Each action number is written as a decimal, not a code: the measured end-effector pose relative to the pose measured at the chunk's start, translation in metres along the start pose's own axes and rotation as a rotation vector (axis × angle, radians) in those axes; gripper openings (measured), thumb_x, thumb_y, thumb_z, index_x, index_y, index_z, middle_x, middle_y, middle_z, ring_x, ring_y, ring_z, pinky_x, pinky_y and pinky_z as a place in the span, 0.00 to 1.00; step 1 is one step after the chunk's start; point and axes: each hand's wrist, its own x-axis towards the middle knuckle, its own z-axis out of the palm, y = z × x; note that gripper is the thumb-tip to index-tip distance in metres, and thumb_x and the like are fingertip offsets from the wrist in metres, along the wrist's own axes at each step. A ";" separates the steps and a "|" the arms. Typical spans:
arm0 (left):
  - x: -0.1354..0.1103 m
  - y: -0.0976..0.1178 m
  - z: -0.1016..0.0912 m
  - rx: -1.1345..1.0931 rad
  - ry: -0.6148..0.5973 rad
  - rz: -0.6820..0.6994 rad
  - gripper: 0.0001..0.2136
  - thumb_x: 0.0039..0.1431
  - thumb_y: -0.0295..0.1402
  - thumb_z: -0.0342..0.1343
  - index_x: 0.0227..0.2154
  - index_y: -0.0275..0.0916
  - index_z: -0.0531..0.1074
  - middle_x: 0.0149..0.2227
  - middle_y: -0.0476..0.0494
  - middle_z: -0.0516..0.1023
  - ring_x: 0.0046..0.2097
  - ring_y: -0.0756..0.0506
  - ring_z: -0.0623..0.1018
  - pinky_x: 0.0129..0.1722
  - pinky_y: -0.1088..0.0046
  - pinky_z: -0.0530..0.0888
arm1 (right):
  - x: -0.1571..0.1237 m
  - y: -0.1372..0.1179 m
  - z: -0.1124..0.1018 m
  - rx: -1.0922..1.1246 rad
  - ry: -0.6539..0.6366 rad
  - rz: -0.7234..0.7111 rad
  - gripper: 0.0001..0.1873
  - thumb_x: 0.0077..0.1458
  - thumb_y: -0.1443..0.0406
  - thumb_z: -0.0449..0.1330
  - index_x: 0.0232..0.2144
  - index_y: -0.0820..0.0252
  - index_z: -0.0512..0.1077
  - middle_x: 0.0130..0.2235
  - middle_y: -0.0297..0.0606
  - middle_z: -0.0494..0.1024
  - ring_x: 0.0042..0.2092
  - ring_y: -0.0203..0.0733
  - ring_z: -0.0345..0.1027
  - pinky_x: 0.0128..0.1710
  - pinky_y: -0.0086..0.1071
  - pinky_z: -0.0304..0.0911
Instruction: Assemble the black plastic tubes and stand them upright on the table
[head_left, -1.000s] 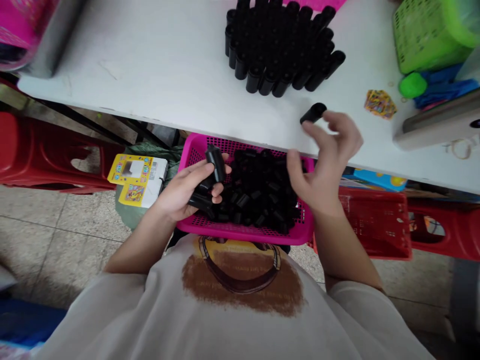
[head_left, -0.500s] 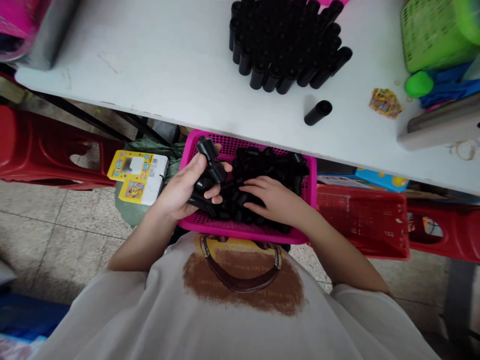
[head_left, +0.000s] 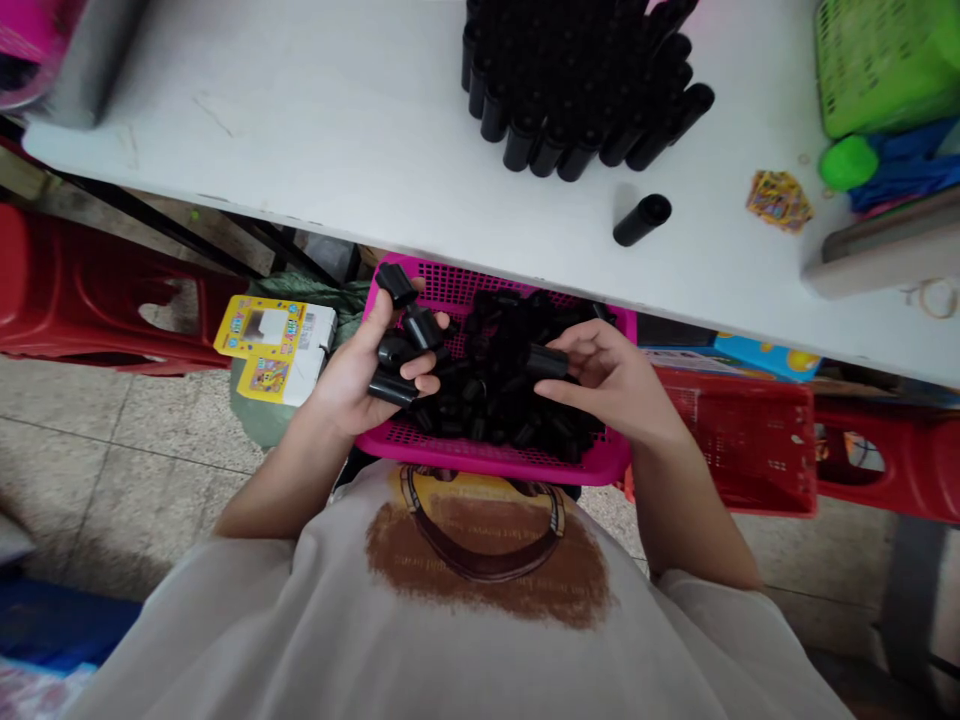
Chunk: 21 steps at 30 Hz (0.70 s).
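A pink basket point(head_left: 480, 458) on my lap is heaped with small black plastic parts point(head_left: 491, 395). My left hand point(head_left: 360, 365) is closed round several of these black parts at the basket's left rim. My right hand point(head_left: 611, 378) hovers over the heap and pinches one short black cap point(head_left: 546, 361) between thumb and fingers. On the white table point(head_left: 315, 130) above stands a tight cluster of upright black tubes point(head_left: 581, 80). One single black tube point(head_left: 642, 220) lies on its side just in front of that cluster.
A green basket point(head_left: 881, 60), a green ball point(head_left: 847, 162) and a small printed packet point(head_left: 780, 200) sit at the table's right. A red crate point(head_left: 739, 440) is to my right under the table. A yellow carton point(head_left: 276, 355) lies left of the basket, and a red stool point(head_left: 82, 300) stands further left.
My right hand left the lone tube lying on the table, dropped into the basket, and has come up pinching one black cap. My left hand kept its bundle, shifting slightly.
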 end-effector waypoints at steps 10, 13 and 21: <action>-0.001 -0.031 0.004 0.100 -0.155 0.050 0.14 0.73 0.45 0.58 0.53 0.43 0.76 0.36 0.46 0.83 0.18 0.54 0.69 0.21 0.74 0.74 | -0.018 -0.005 0.028 0.164 -0.141 -0.096 0.16 0.65 0.60 0.70 0.54 0.45 0.81 0.53 0.39 0.76 0.52 0.44 0.78 0.52 0.39 0.78; 0.000 -0.037 0.010 0.067 -0.152 0.121 0.13 0.74 0.44 0.57 0.53 0.43 0.76 0.36 0.48 0.82 0.19 0.56 0.69 0.23 0.76 0.75 | -0.021 -0.003 0.038 0.201 -0.138 -0.125 0.16 0.66 0.61 0.69 0.55 0.46 0.79 0.54 0.39 0.74 0.50 0.43 0.79 0.50 0.41 0.80; -0.004 -0.044 -0.001 0.423 -0.375 0.197 0.24 0.59 0.52 0.70 0.51 0.43 0.75 0.38 0.48 0.80 0.22 0.55 0.71 0.24 0.75 0.74 | -0.021 -0.007 0.046 0.068 0.110 -0.243 0.18 0.64 0.61 0.70 0.53 0.46 0.72 0.50 0.37 0.78 0.48 0.42 0.78 0.46 0.37 0.81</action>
